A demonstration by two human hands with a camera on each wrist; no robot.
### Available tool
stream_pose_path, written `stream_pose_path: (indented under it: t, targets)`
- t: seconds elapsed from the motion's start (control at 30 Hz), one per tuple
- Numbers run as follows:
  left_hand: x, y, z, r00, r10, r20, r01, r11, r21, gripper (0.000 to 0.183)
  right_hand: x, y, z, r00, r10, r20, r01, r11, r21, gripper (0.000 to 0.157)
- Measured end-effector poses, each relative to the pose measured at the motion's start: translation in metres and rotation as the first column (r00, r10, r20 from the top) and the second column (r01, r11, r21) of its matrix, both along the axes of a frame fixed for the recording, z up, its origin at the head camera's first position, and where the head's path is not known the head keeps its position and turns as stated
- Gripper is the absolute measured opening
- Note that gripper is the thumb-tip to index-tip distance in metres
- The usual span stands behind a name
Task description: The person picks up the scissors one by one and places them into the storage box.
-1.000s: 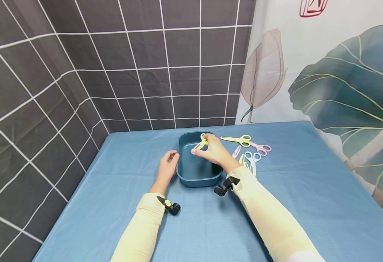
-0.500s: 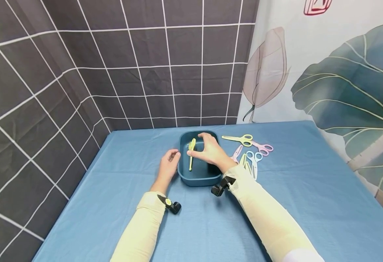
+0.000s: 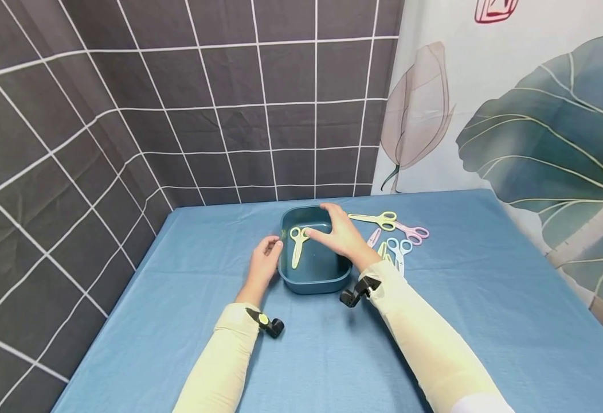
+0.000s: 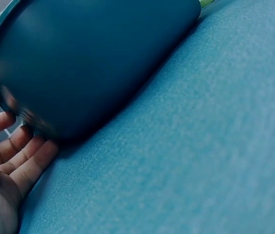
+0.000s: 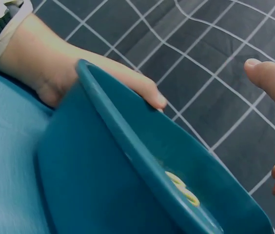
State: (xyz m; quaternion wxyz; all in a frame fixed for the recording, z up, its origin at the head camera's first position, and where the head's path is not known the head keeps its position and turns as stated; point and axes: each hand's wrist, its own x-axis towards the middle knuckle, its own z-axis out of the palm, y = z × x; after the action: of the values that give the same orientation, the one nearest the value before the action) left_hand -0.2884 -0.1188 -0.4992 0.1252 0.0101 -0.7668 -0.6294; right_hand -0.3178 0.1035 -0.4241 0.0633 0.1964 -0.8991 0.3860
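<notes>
Over the bin (image 3: 309,282), the right hand (image 3: 347,236) hovers, fingers (image 3: 335,212) and thumb (image 3: 320,236) apart.

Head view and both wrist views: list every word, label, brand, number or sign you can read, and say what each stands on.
No text can be read in any view.
Red mark on the white wall hanging: cut off by the picture's edge; unreadable, perhaps not lettering.
Yellow scissors and tub: no lettering visible.
</notes>
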Motion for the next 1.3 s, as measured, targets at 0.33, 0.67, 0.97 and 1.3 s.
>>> stream_pose_path:
  t: [0.33, 0.67, 0.97, 1.3]
  targets:
    - [0.001, -0.002, 0.001, 1.000, 0.004, 0.009, -0.004, 1.000, 0.016, 0.027, -0.004, 0.046, -0.012, 0.996, -0.083, 0.027, 0.085, 0.995, -0.053, 0.080]
    - [0.003, -0.002, 0.002, 1.000, 0.002, 0.017, -0.002, 1.000, 0.005, 0.027, -0.008, 0.102, -0.037, 0.981, -0.180, 0.069, 0.188, 0.973, -0.133, 0.080]
    - [0.003, -0.001, 0.002, 1.000, 0.004, 0.022, -0.004, 1.000, -0.003, 0.028, -0.007, 0.136, -0.048, 0.962, -0.243, 0.127, 0.268, 0.932, -0.245, 0.091]
    - [0.001, -0.001, 0.001, 1.000, -0.015, 0.015, 0.014, 1.000, 0.017, 0.028, -0.026, 0.150, -0.051, 0.961, -0.263, 0.085, 0.274, 0.948, -0.164, 0.091]
